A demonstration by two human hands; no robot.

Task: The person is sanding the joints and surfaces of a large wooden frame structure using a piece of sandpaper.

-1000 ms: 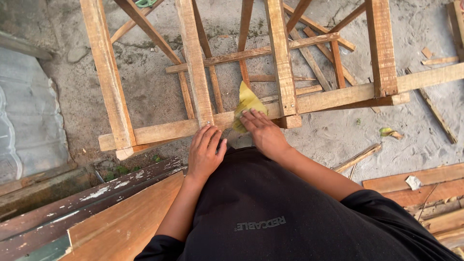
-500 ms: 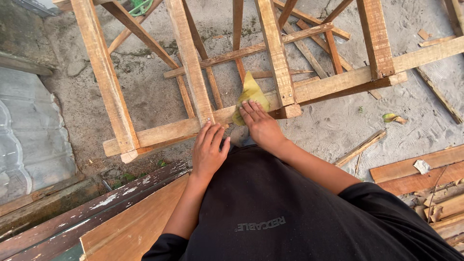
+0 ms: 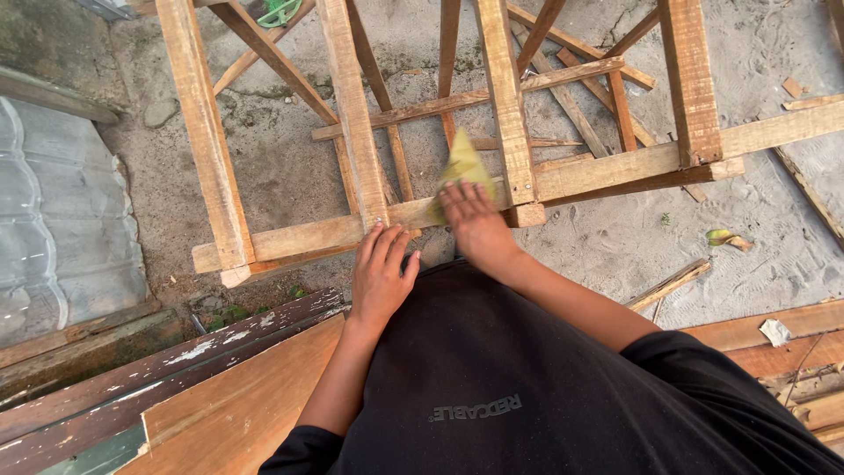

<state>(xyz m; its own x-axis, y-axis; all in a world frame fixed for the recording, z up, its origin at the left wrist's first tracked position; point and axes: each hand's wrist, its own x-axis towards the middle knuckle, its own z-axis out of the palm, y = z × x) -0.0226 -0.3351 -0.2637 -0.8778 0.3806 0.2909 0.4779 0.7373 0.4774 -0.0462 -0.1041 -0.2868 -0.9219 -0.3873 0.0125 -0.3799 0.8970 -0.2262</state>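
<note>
Where the head view looks straight down past a black shirt, both bare hands meet the near rail of a rough wooden frame that stands on sandy ground; the rail's long axis runs from the person's left to right, rising slightly toward the right, and crosses directly ahead of both hands.

Right hand: fingers extended and laid flat, pressing a yellowish sheet, seemingly sandpaper or cloth, against the rail just beside the junction with an upright slat; the sheet projects beyond the fingertips, away from the body, and is folded to a point; this hand is the nearer to the sheet, indeed touching it; no pinch is visible, the hold being by flat pressure only.

Left hand: open, fingers together and slightly spread at the tips, resting with its fingertips on the same rail just left of the right hand, at the foot of another slat; it holds nothing.

Surroundings: dark weathered planks and a lighter board lie to the left of the left arm; corrugated sheeting lies farther left; loose offcuts lie on the ground right of the right arm.
</note>
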